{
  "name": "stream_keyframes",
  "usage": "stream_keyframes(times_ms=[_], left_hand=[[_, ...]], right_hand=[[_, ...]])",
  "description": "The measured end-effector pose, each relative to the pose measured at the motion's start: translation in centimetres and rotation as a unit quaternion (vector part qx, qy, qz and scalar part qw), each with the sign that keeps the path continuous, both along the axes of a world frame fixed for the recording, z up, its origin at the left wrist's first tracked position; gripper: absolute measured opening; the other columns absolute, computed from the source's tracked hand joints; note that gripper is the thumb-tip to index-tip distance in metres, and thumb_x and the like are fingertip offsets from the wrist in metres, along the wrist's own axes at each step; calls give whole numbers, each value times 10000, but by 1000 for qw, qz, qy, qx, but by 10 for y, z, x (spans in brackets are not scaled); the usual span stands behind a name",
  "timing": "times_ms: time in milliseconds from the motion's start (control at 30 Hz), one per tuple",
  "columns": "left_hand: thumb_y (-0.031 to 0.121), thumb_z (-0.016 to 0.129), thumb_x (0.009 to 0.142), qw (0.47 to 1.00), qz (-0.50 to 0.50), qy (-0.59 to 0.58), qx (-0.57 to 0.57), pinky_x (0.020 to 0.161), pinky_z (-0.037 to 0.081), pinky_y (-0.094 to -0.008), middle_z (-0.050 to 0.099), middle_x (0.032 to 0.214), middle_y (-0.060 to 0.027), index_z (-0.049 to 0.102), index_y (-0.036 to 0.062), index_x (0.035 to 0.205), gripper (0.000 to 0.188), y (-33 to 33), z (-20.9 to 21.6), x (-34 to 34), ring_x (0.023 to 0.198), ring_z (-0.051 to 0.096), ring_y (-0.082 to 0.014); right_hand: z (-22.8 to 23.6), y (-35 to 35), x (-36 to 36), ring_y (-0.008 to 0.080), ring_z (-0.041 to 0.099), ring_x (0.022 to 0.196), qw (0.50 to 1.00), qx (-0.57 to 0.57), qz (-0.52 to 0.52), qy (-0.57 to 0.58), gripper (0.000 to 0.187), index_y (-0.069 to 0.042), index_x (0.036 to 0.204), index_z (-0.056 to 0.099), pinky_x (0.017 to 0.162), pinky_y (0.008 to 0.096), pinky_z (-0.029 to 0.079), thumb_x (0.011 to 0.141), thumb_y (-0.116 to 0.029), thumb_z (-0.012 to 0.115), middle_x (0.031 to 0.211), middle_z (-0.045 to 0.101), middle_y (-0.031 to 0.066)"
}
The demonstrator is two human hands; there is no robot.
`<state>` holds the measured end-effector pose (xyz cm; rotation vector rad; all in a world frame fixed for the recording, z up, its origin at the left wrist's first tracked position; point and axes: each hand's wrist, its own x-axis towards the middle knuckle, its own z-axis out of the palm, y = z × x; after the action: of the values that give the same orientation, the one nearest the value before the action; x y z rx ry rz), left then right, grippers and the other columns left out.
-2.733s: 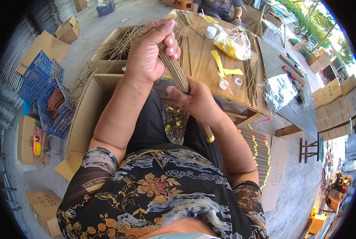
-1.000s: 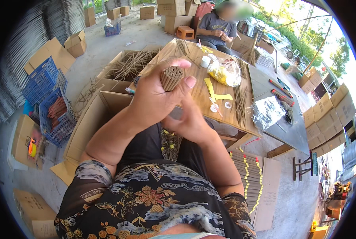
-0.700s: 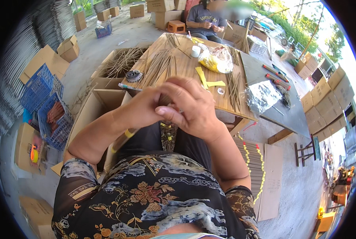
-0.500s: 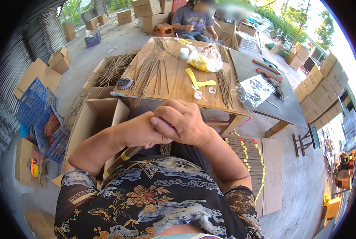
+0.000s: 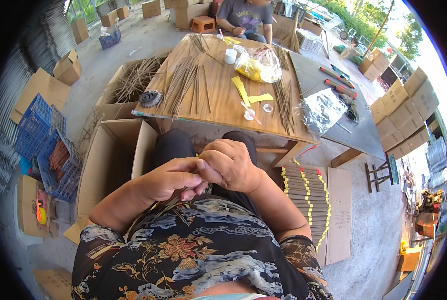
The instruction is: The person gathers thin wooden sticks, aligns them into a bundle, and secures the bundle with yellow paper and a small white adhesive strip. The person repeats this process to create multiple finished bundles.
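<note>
In front of my body, my left hand [image 5: 176,179] and my right hand [image 5: 228,165] press together, both closed. The right fingers curl over the left fingertips; whatever lies between them is hidden. A bundle of thin brown sticks [image 5: 169,204] shows in part under my left wrist and seems to run into the left hand. On the wooden table [image 5: 223,107] ahead lie loose brown sticks [image 5: 186,87], yellow paper strips [image 5: 240,90], a white round pot [image 5: 230,56] and a clear bag of yellow pieces [image 5: 258,65].
An open cardboard box [image 5: 111,155] stands at my left, beside blue crates [image 5: 58,165]. Banded rows of brown sticks [image 5: 306,195] lie on cardboard at my right. A dark gear [image 5: 151,98] sits on the table's left corner. Another person [image 5: 244,20] sits beyond the table.
My hands have shifted slightly, and the left fingers now show more beneath the right hand. The view has tilted a little, showing more of my knees. The other person's hands have lowered.
</note>
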<state>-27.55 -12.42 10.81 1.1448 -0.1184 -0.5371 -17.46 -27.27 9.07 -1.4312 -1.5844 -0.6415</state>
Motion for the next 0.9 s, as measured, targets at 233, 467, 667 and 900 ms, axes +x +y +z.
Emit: stream_keyframes(times_ms=[233, 467, 667, 900], left_hand=[[338, 320, 942, 996, -1, -79, 48, 498, 327, -142, 456, 740, -12, 459, 58, 939, 313, 12, -23, 8, 549, 387, -31], [363, 322, 933, 997, 0, -65, 48, 477, 317, -145, 435, 683, -1, 458, 62, 910, 331, 20, -34, 30, 515, 363, -29], [384, 346, 924, 998, 28, 11, 50, 442, 301, -139, 425, 655, 7, 465, 55, 912, 351, 26, -42, 58, 485, 346, -24], [376, 427, 902, 993, 97, 55, 50, 451, 323, -141, 436, 654, -2, 473, 25, 917, 355, 49, -47, 85, 487, 345, -24]], right_hand=[[-11, 12, 12, 217, 509, 529, 999, -17, 28, 33, 140, -51, 699, 496, 455, 310, 430, 714, -116, 618, 638, 488, 58], [-24, 20, 34, 219, 519, 529, 995, -54, 34, 80, 112, -55, 720, 515, 464, 309, 429, 758, -130, 589, 651, 510, 72], [-36, 24, 63, 251, 545, 603, 973, -101, 49, 201, 152, -41, 808, 548, 529, 300, 447, 773, -174, 612, 704, 542, 98], [-71, -3, 166, 200, 595, 682, 838, -63, -332, 428, 152, -26, 832, 622, 628, 305, 463, 781, -168, 605, 740, 615, 105]])
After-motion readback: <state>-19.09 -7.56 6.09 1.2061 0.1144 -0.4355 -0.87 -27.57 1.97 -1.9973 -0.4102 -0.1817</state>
